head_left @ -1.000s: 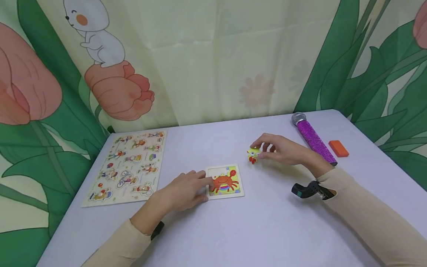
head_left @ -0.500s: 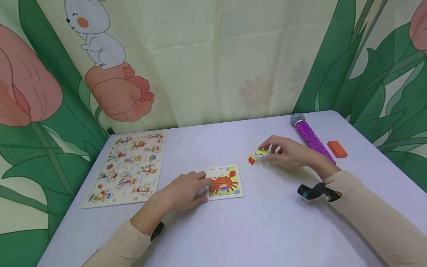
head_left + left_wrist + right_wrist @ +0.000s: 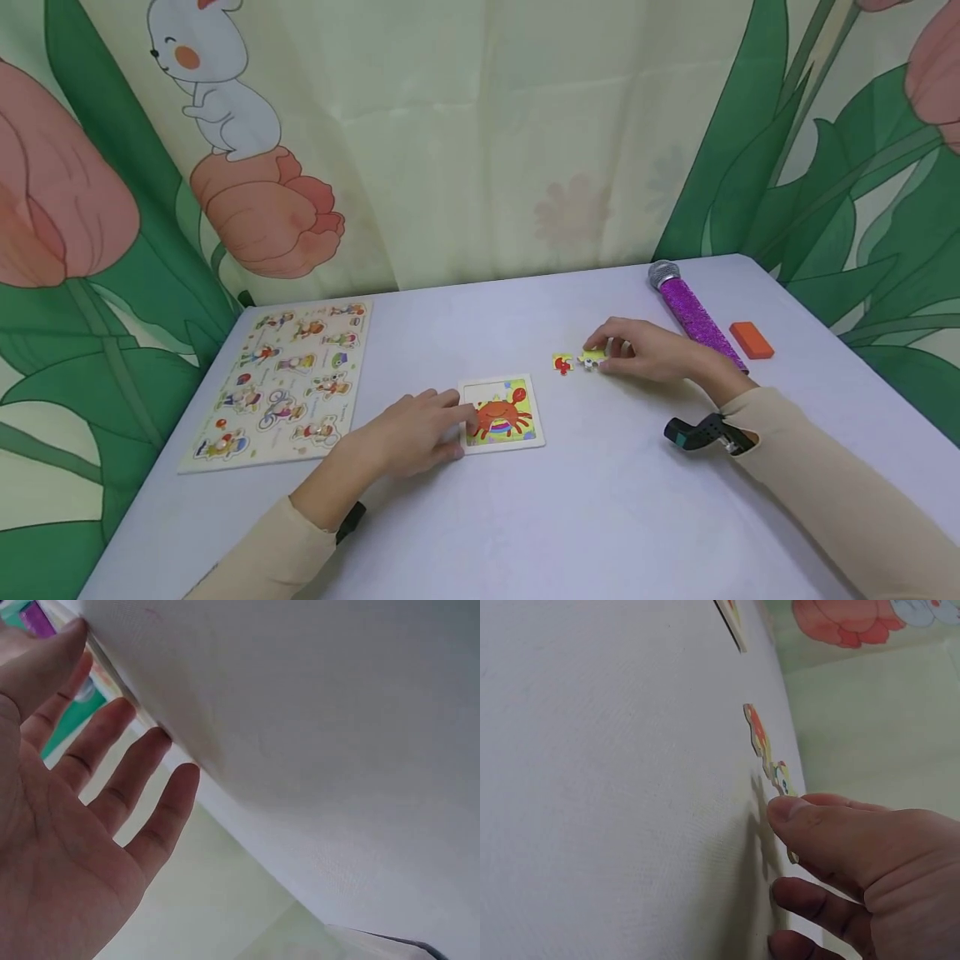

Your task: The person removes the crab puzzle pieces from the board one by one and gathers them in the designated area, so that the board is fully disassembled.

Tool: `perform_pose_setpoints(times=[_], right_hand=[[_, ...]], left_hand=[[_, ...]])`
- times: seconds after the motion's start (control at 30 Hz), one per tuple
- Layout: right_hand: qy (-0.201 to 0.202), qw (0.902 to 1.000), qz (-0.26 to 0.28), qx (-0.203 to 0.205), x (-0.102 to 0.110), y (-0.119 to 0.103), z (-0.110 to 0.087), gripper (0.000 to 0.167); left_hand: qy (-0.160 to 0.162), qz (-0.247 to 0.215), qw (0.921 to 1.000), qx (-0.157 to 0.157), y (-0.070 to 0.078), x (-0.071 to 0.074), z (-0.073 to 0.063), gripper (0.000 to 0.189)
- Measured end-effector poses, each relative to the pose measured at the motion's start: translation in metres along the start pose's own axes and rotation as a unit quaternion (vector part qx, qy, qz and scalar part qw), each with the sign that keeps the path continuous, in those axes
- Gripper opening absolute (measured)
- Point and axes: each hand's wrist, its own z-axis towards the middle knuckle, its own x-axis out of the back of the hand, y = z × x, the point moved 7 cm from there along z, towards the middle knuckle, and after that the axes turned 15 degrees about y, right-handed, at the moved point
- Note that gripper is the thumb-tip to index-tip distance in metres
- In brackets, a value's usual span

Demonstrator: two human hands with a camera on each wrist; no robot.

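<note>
In the head view, my left hand (image 3: 412,429) rests at the left side of a small square jigsaw puzzle (image 3: 504,417) with a red crab picture in a white frame. Its index finger lies over the puzzle's edge; the left wrist view shows the fingers (image 3: 157,817) spread and loosely bent. To the right, my right hand (image 3: 645,350) pinches a yellow and white jigsaw piece (image 3: 592,359) between thumb and fingers, close over the table. Just left of that piece lies a red and yellow jigsaw piece (image 3: 562,363). The fingers partly cover the pinched piece (image 3: 782,778).
A large picture puzzle board (image 3: 281,379) with several animal figures lies on the left of the white table (image 3: 570,517). Beyond my right hand are a purple glittery microphone (image 3: 697,317) and an orange block (image 3: 752,340). A printed curtain (image 3: 450,150) hangs behind.
My right hand has moved slightly right and down with the yellow and white jigsaw piece, drawing it away from the red and yellow one. The left hand has stayed at the crab puzzle.
</note>
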Motion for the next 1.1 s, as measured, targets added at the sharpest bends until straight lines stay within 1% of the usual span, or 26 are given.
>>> perform_pose_setpoints(times=[0.1,0.3,0.47,0.6,0.73,0.93,1.1], right_hand=[[-0.006,0.9999,-0.010,0.010,-0.003,0.000,0.001,0.030],[-0.012,0.9995,-0.028,-0.002,-0.005,0.002,0.002,0.029],[-0.002,0.9992,-0.039,-0.002,-0.007,0.001,0.005,0.033],[0.003,0.9995,-0.030,0.004,-0.015,-0.004,0.013,0.040],[-0.006,0.9996,-0.026,0.004,-0.026,-0.011,0.022,0.044],[-0.018,0.9994,-0.029,0.009,-0.033,-0.020,0.028,0.039],[-0.018,0.9994,-0.024,0.018,-0.034,-0.024,0.029,0.035]], left_hand=[[0.000,0.001,1.0000,-0.001,0.000,-0.001,-0.001,0.027],[0.004,0.002,1.0000,-0.007,0.000,0.000,0.001,0.027],[0.005,0.000,1.0000,-0.003,0.001,0.000,0.001,0.026],[0.003,0.000,1.0000,0.003,-0.001,0.000,0.000,0.027],[0.006,0.003,1.0000,-0.003,-0.002,0.000,-0.003,0.027],[0.012,0.005,0.9999,-0.010,-0.002,-0.001,-0.002,0.027],[0.012,0.004,0.9998,-0.011,-0.001,0.001,-0.001,0.027]])
